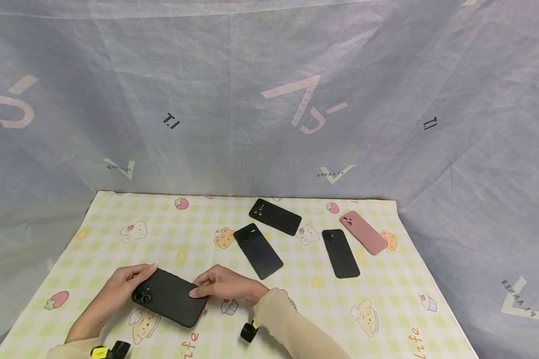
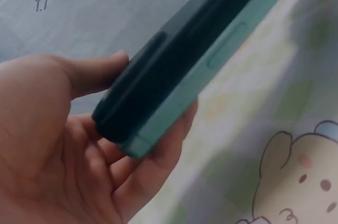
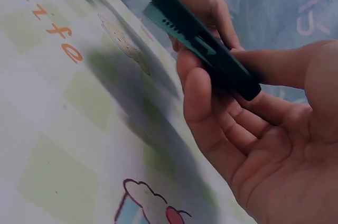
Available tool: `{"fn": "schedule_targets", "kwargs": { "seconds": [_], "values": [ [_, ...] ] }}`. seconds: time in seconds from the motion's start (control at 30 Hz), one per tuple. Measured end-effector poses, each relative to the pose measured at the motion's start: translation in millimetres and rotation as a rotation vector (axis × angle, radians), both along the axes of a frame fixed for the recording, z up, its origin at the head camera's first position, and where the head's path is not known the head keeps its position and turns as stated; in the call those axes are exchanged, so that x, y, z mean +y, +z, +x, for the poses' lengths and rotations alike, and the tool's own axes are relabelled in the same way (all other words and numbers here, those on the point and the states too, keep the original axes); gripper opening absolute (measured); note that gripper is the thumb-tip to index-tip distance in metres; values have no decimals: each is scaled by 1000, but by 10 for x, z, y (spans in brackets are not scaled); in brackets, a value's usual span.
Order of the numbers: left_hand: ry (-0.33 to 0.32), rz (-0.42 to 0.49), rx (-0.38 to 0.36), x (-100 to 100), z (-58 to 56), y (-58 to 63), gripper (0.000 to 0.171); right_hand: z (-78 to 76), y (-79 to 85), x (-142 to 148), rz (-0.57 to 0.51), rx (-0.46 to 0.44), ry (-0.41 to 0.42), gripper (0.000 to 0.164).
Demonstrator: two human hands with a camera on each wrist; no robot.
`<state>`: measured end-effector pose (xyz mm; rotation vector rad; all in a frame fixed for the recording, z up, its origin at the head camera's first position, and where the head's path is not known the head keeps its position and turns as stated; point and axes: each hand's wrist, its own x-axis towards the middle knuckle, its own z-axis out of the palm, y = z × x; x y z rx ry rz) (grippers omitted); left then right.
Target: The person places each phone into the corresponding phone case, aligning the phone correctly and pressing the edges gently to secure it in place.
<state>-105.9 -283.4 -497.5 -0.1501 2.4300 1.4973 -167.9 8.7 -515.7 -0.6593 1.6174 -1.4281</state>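
In the head view a black phone case is held above the table, camera end to the left. My left hand grips that end, thumb on the upper edge and fingers beneath. At the other end my right hand pinches a corner, its thumb on the black back. The left wrist view reveals a pale teal phone beside the case, its long side with a button standing out past the case's edge. Speaker holes along the phone's end show in the right wrist view, where the case covers one corner.
Several more phones or cases lie on the checked tablecloth: a black one with camera holes, a dark one with a round camera, a plain black one and a pink one. A grey curtain hangs behind the table.
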Motion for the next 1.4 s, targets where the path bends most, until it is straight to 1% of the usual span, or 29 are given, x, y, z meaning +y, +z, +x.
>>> {"fn": "schedule_targets", "kwargs": {
  "seconds": [0.13,0.33,0.5,0.73,0.87,1.03,1.1,1.27,1.4],
  "values": [
    [-13,-36,36,7,19,-21,59,-8,21,17,47,27,-2,18],
    [-19,-100,73,15,20,-50,53,-27,26,23,56,22,9,18],
    [-15,-120,92,21,21,-63,54,-35,30,32,63,16,2,18],
    [12,-123,116,34,5,-55,51,-53,19,13,22,4,-15,19],
    [37,-136,94,48,-6,-42,54,-51,0,-1,18,23,-37,21],
    [90,-123,19,67,-14,-29,55,-40,-34,-18,21,25,-84,21],
    [101,-118,1,67,-18,-28,54,-33,-43,-22,25,24,-105,20],
    [102,-109,0,52,-23,-33,54,-16,-47,-27,31,26,-159,23],
    [139,-81,-7,59,-14,-32,56,1,-45,-29,20,-6,-219,27]
  ]
}}
